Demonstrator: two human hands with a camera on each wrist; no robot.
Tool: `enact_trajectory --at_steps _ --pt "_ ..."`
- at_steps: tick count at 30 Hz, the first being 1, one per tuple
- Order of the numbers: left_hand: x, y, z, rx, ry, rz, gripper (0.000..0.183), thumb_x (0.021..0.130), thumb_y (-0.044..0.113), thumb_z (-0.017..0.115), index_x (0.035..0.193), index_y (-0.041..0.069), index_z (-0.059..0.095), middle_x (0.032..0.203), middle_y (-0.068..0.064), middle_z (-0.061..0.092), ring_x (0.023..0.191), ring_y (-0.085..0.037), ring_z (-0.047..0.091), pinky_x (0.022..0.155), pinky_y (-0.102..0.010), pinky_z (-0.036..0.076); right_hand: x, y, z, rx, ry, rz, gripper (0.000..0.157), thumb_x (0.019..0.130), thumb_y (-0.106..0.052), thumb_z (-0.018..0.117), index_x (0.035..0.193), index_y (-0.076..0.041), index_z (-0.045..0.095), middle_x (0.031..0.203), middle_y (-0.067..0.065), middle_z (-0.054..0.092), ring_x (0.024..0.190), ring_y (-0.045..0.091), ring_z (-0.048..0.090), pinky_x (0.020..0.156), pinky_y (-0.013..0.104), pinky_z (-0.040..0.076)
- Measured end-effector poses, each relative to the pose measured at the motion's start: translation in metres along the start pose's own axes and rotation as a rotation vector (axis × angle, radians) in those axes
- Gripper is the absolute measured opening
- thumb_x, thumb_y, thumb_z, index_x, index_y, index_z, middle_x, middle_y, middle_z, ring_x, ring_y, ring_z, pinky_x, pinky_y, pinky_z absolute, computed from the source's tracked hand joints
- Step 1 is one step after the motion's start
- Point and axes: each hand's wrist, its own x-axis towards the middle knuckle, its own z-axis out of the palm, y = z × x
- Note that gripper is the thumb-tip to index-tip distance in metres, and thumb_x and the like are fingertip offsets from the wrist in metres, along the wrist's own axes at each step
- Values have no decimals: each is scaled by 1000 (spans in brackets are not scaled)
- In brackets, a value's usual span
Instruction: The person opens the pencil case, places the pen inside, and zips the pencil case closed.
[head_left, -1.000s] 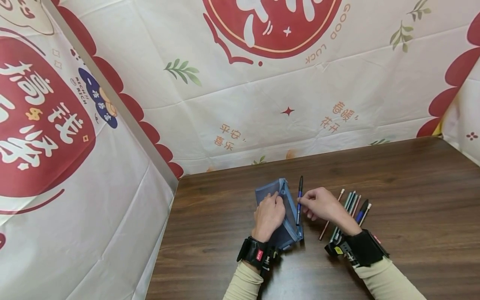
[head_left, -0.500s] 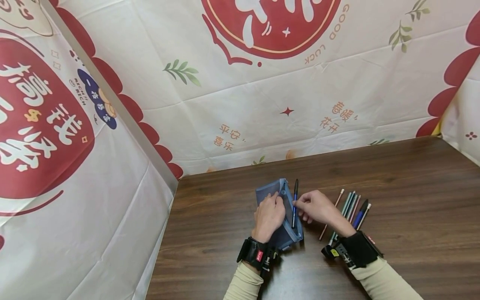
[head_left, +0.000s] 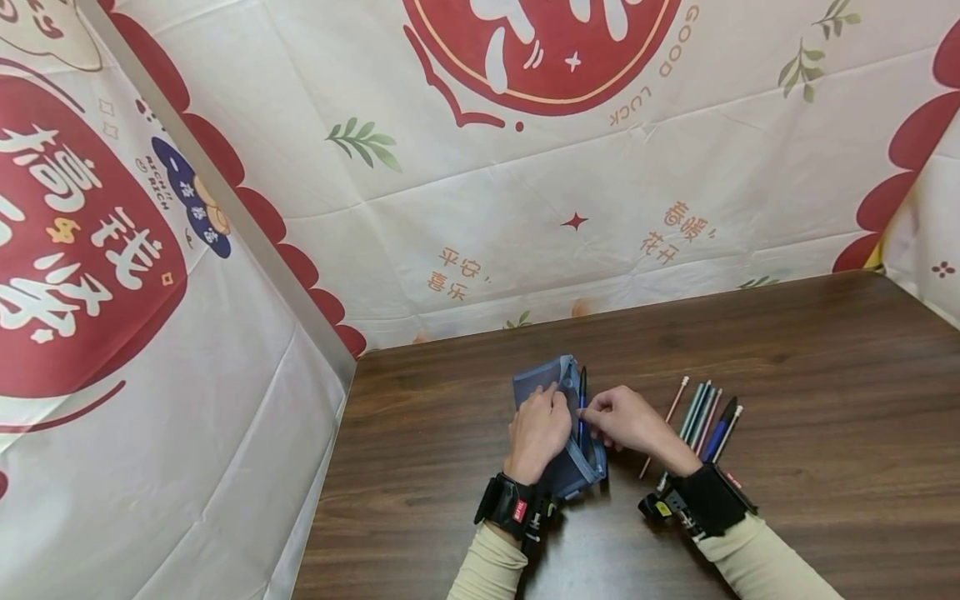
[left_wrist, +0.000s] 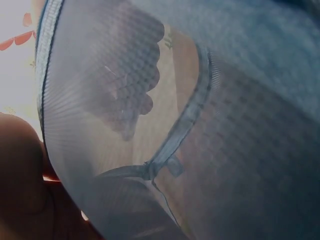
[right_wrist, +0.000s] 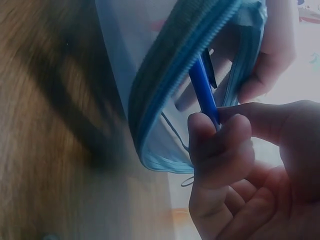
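A blue mesh zip pencil pouch (head_left: 573, 479) lies on the table with its zipped mouth open to the right. My left hand (head_left: 538, 429) is on it, gripping the rim of the mouth, as the right wrist view shows beside the zipper (right_wrist: 167, 75). My right hand (head_left: 630, 421) pinches a blue pen (head_left: 582, 387) with a black end between thumb and fingers. In the right wrist view the pen (right_wrist: 201, 85) points into the pouch's mouth, its far part inside. The see-through mesh (left_wrist: 185, 135) fills the left wrist view; part of the left hand (left_wrist: 20, 170) shows dark at its edge.
Right of my right hand lie a thin reddish pencil (head_left: 677, 397), several teal and pink pencils (head_left: 697, 412) and a blue marker (head_left: 717, 437) with a black cap. The brown wooden table (head_left: 420, 433) meets a printed cloth (head_left: 420, 225) behind and at the left.
My right hand has moved left with the blue pen, from beside the pouch into its mouth. The left hand has stayed on the pouch.
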Motion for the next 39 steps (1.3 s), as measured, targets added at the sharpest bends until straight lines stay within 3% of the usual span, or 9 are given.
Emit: enact_trajectory --at_steps 12,21,28,39 --pt "-1 0 0 15 0 15 48 101 33 28 132 16 59 138 -7 55 127 -28 45 98 -61 38 0 -1 7 -17 7 9 30 91 -20 59 65 -6 64 55 4 59 42 13 49 39 28 42" --pt "-2 -1 0 16 1 13 48 100 32 28 132 17 60 138 -8 55 125 -31 47 97 -63 38 0 -2 10 -37 12 14 32 91 -19 59 61 -7 62 46 -2 51 39 12 47 38 26 38" --pt "-2 0 -1 4 4 21 47 101 30 28 130 14 61 138 -8 55 125 -32 47 96 -63 38 1 -2 12 -18 -1 13 31 92 -18 56 64 -5 65 52 5 59 40 12 48 39 26 38" --pt "-1 -2 -4 4 -3 30 48 102 30 25 131 13 60 139 -8 54 126 -32 46 98 -62 38 -5 -3 -14 16 13 11 30 93 -22 57 75 -1 69 62 12 65 46 21 55 40 29 43"
